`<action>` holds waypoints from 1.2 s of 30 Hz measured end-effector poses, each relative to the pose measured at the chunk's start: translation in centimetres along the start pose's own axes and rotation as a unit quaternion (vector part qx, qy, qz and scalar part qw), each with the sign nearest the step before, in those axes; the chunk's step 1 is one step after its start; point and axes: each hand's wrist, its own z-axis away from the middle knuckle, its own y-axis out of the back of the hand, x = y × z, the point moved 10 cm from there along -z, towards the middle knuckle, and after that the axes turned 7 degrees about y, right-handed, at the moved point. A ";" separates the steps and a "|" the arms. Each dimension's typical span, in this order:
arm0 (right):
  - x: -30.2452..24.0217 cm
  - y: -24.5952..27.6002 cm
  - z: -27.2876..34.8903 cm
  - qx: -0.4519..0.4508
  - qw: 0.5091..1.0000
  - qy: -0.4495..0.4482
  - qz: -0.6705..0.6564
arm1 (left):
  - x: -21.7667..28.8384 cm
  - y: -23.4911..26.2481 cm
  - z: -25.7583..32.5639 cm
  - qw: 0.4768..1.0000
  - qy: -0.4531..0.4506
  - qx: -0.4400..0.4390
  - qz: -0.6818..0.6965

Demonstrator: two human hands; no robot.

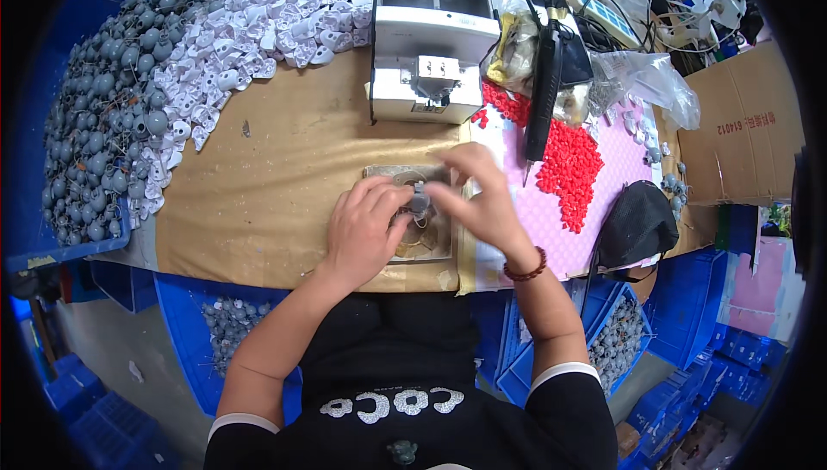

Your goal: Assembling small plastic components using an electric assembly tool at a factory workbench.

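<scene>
My left hand (369, 227) is closed around a small grey plastic part (419, 201), pinching it between thumb and fingers above a square fixture plate (407, 251) at the table's front edge. Just to the right, my right hand (484, 201) is slightly blurred. Its thumb and forefinger are apart, with the thumb tip close to the grey part; whether it touches cannot be made out. A thin pale wire loop shows beneath the part. Part of the fixture is hidden by my hands.
Grey round parts with wires (99, 117) and white plastic shells (276, 9) are heaped at left. A metal machine (426, 39) stands ahead. An electric screwdriver (543, 91) hangs at right over red caps (573, 168). A black cloth pouch (636, 227) lies near a cardboard box (741, 125).
</scene>
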 end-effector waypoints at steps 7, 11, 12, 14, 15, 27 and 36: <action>1.0 -1.8 -0.9 0.092 0.966 -0.114 -0.212 | -0.2 0.7 -0.2 0.995 0.027 -0.014 0.096; 0.7 -2.7 -1.4 -0.144 0.954 -0.117 -0.236 | -1.0 4.2 1.8 0.980 0.047 -0.174 0.087; 0.8 -1.2 -1.7 -0.130 0.977 -0.076 -0.154 | -1.4 5.5 3.2 0.964 0.046 -0.257 0.057; 1.1 1.7 -2.1 -0.090 0.992 0.017 0.091 | -2.6 7.4 9.3 0.852 0.056 -0.520 0.007; 1.5 2.8 -2.1 -0.063 0.963 0.068 0.255 | -3.0 7.8 11.0 0.808 0.069 -0.585 0.015; 9.5 2.9 -0.9 -0.063 0.918 0.029 0.391 | -12.4 8.5 -12.8 0.961 -0.018 0.069 -0.267; 11.8 2.7 -1.2 -0.107 0.910 -0.001 0.401 | -11.7 7.5 -10.1 0.972 -0.052 0.016 -0.231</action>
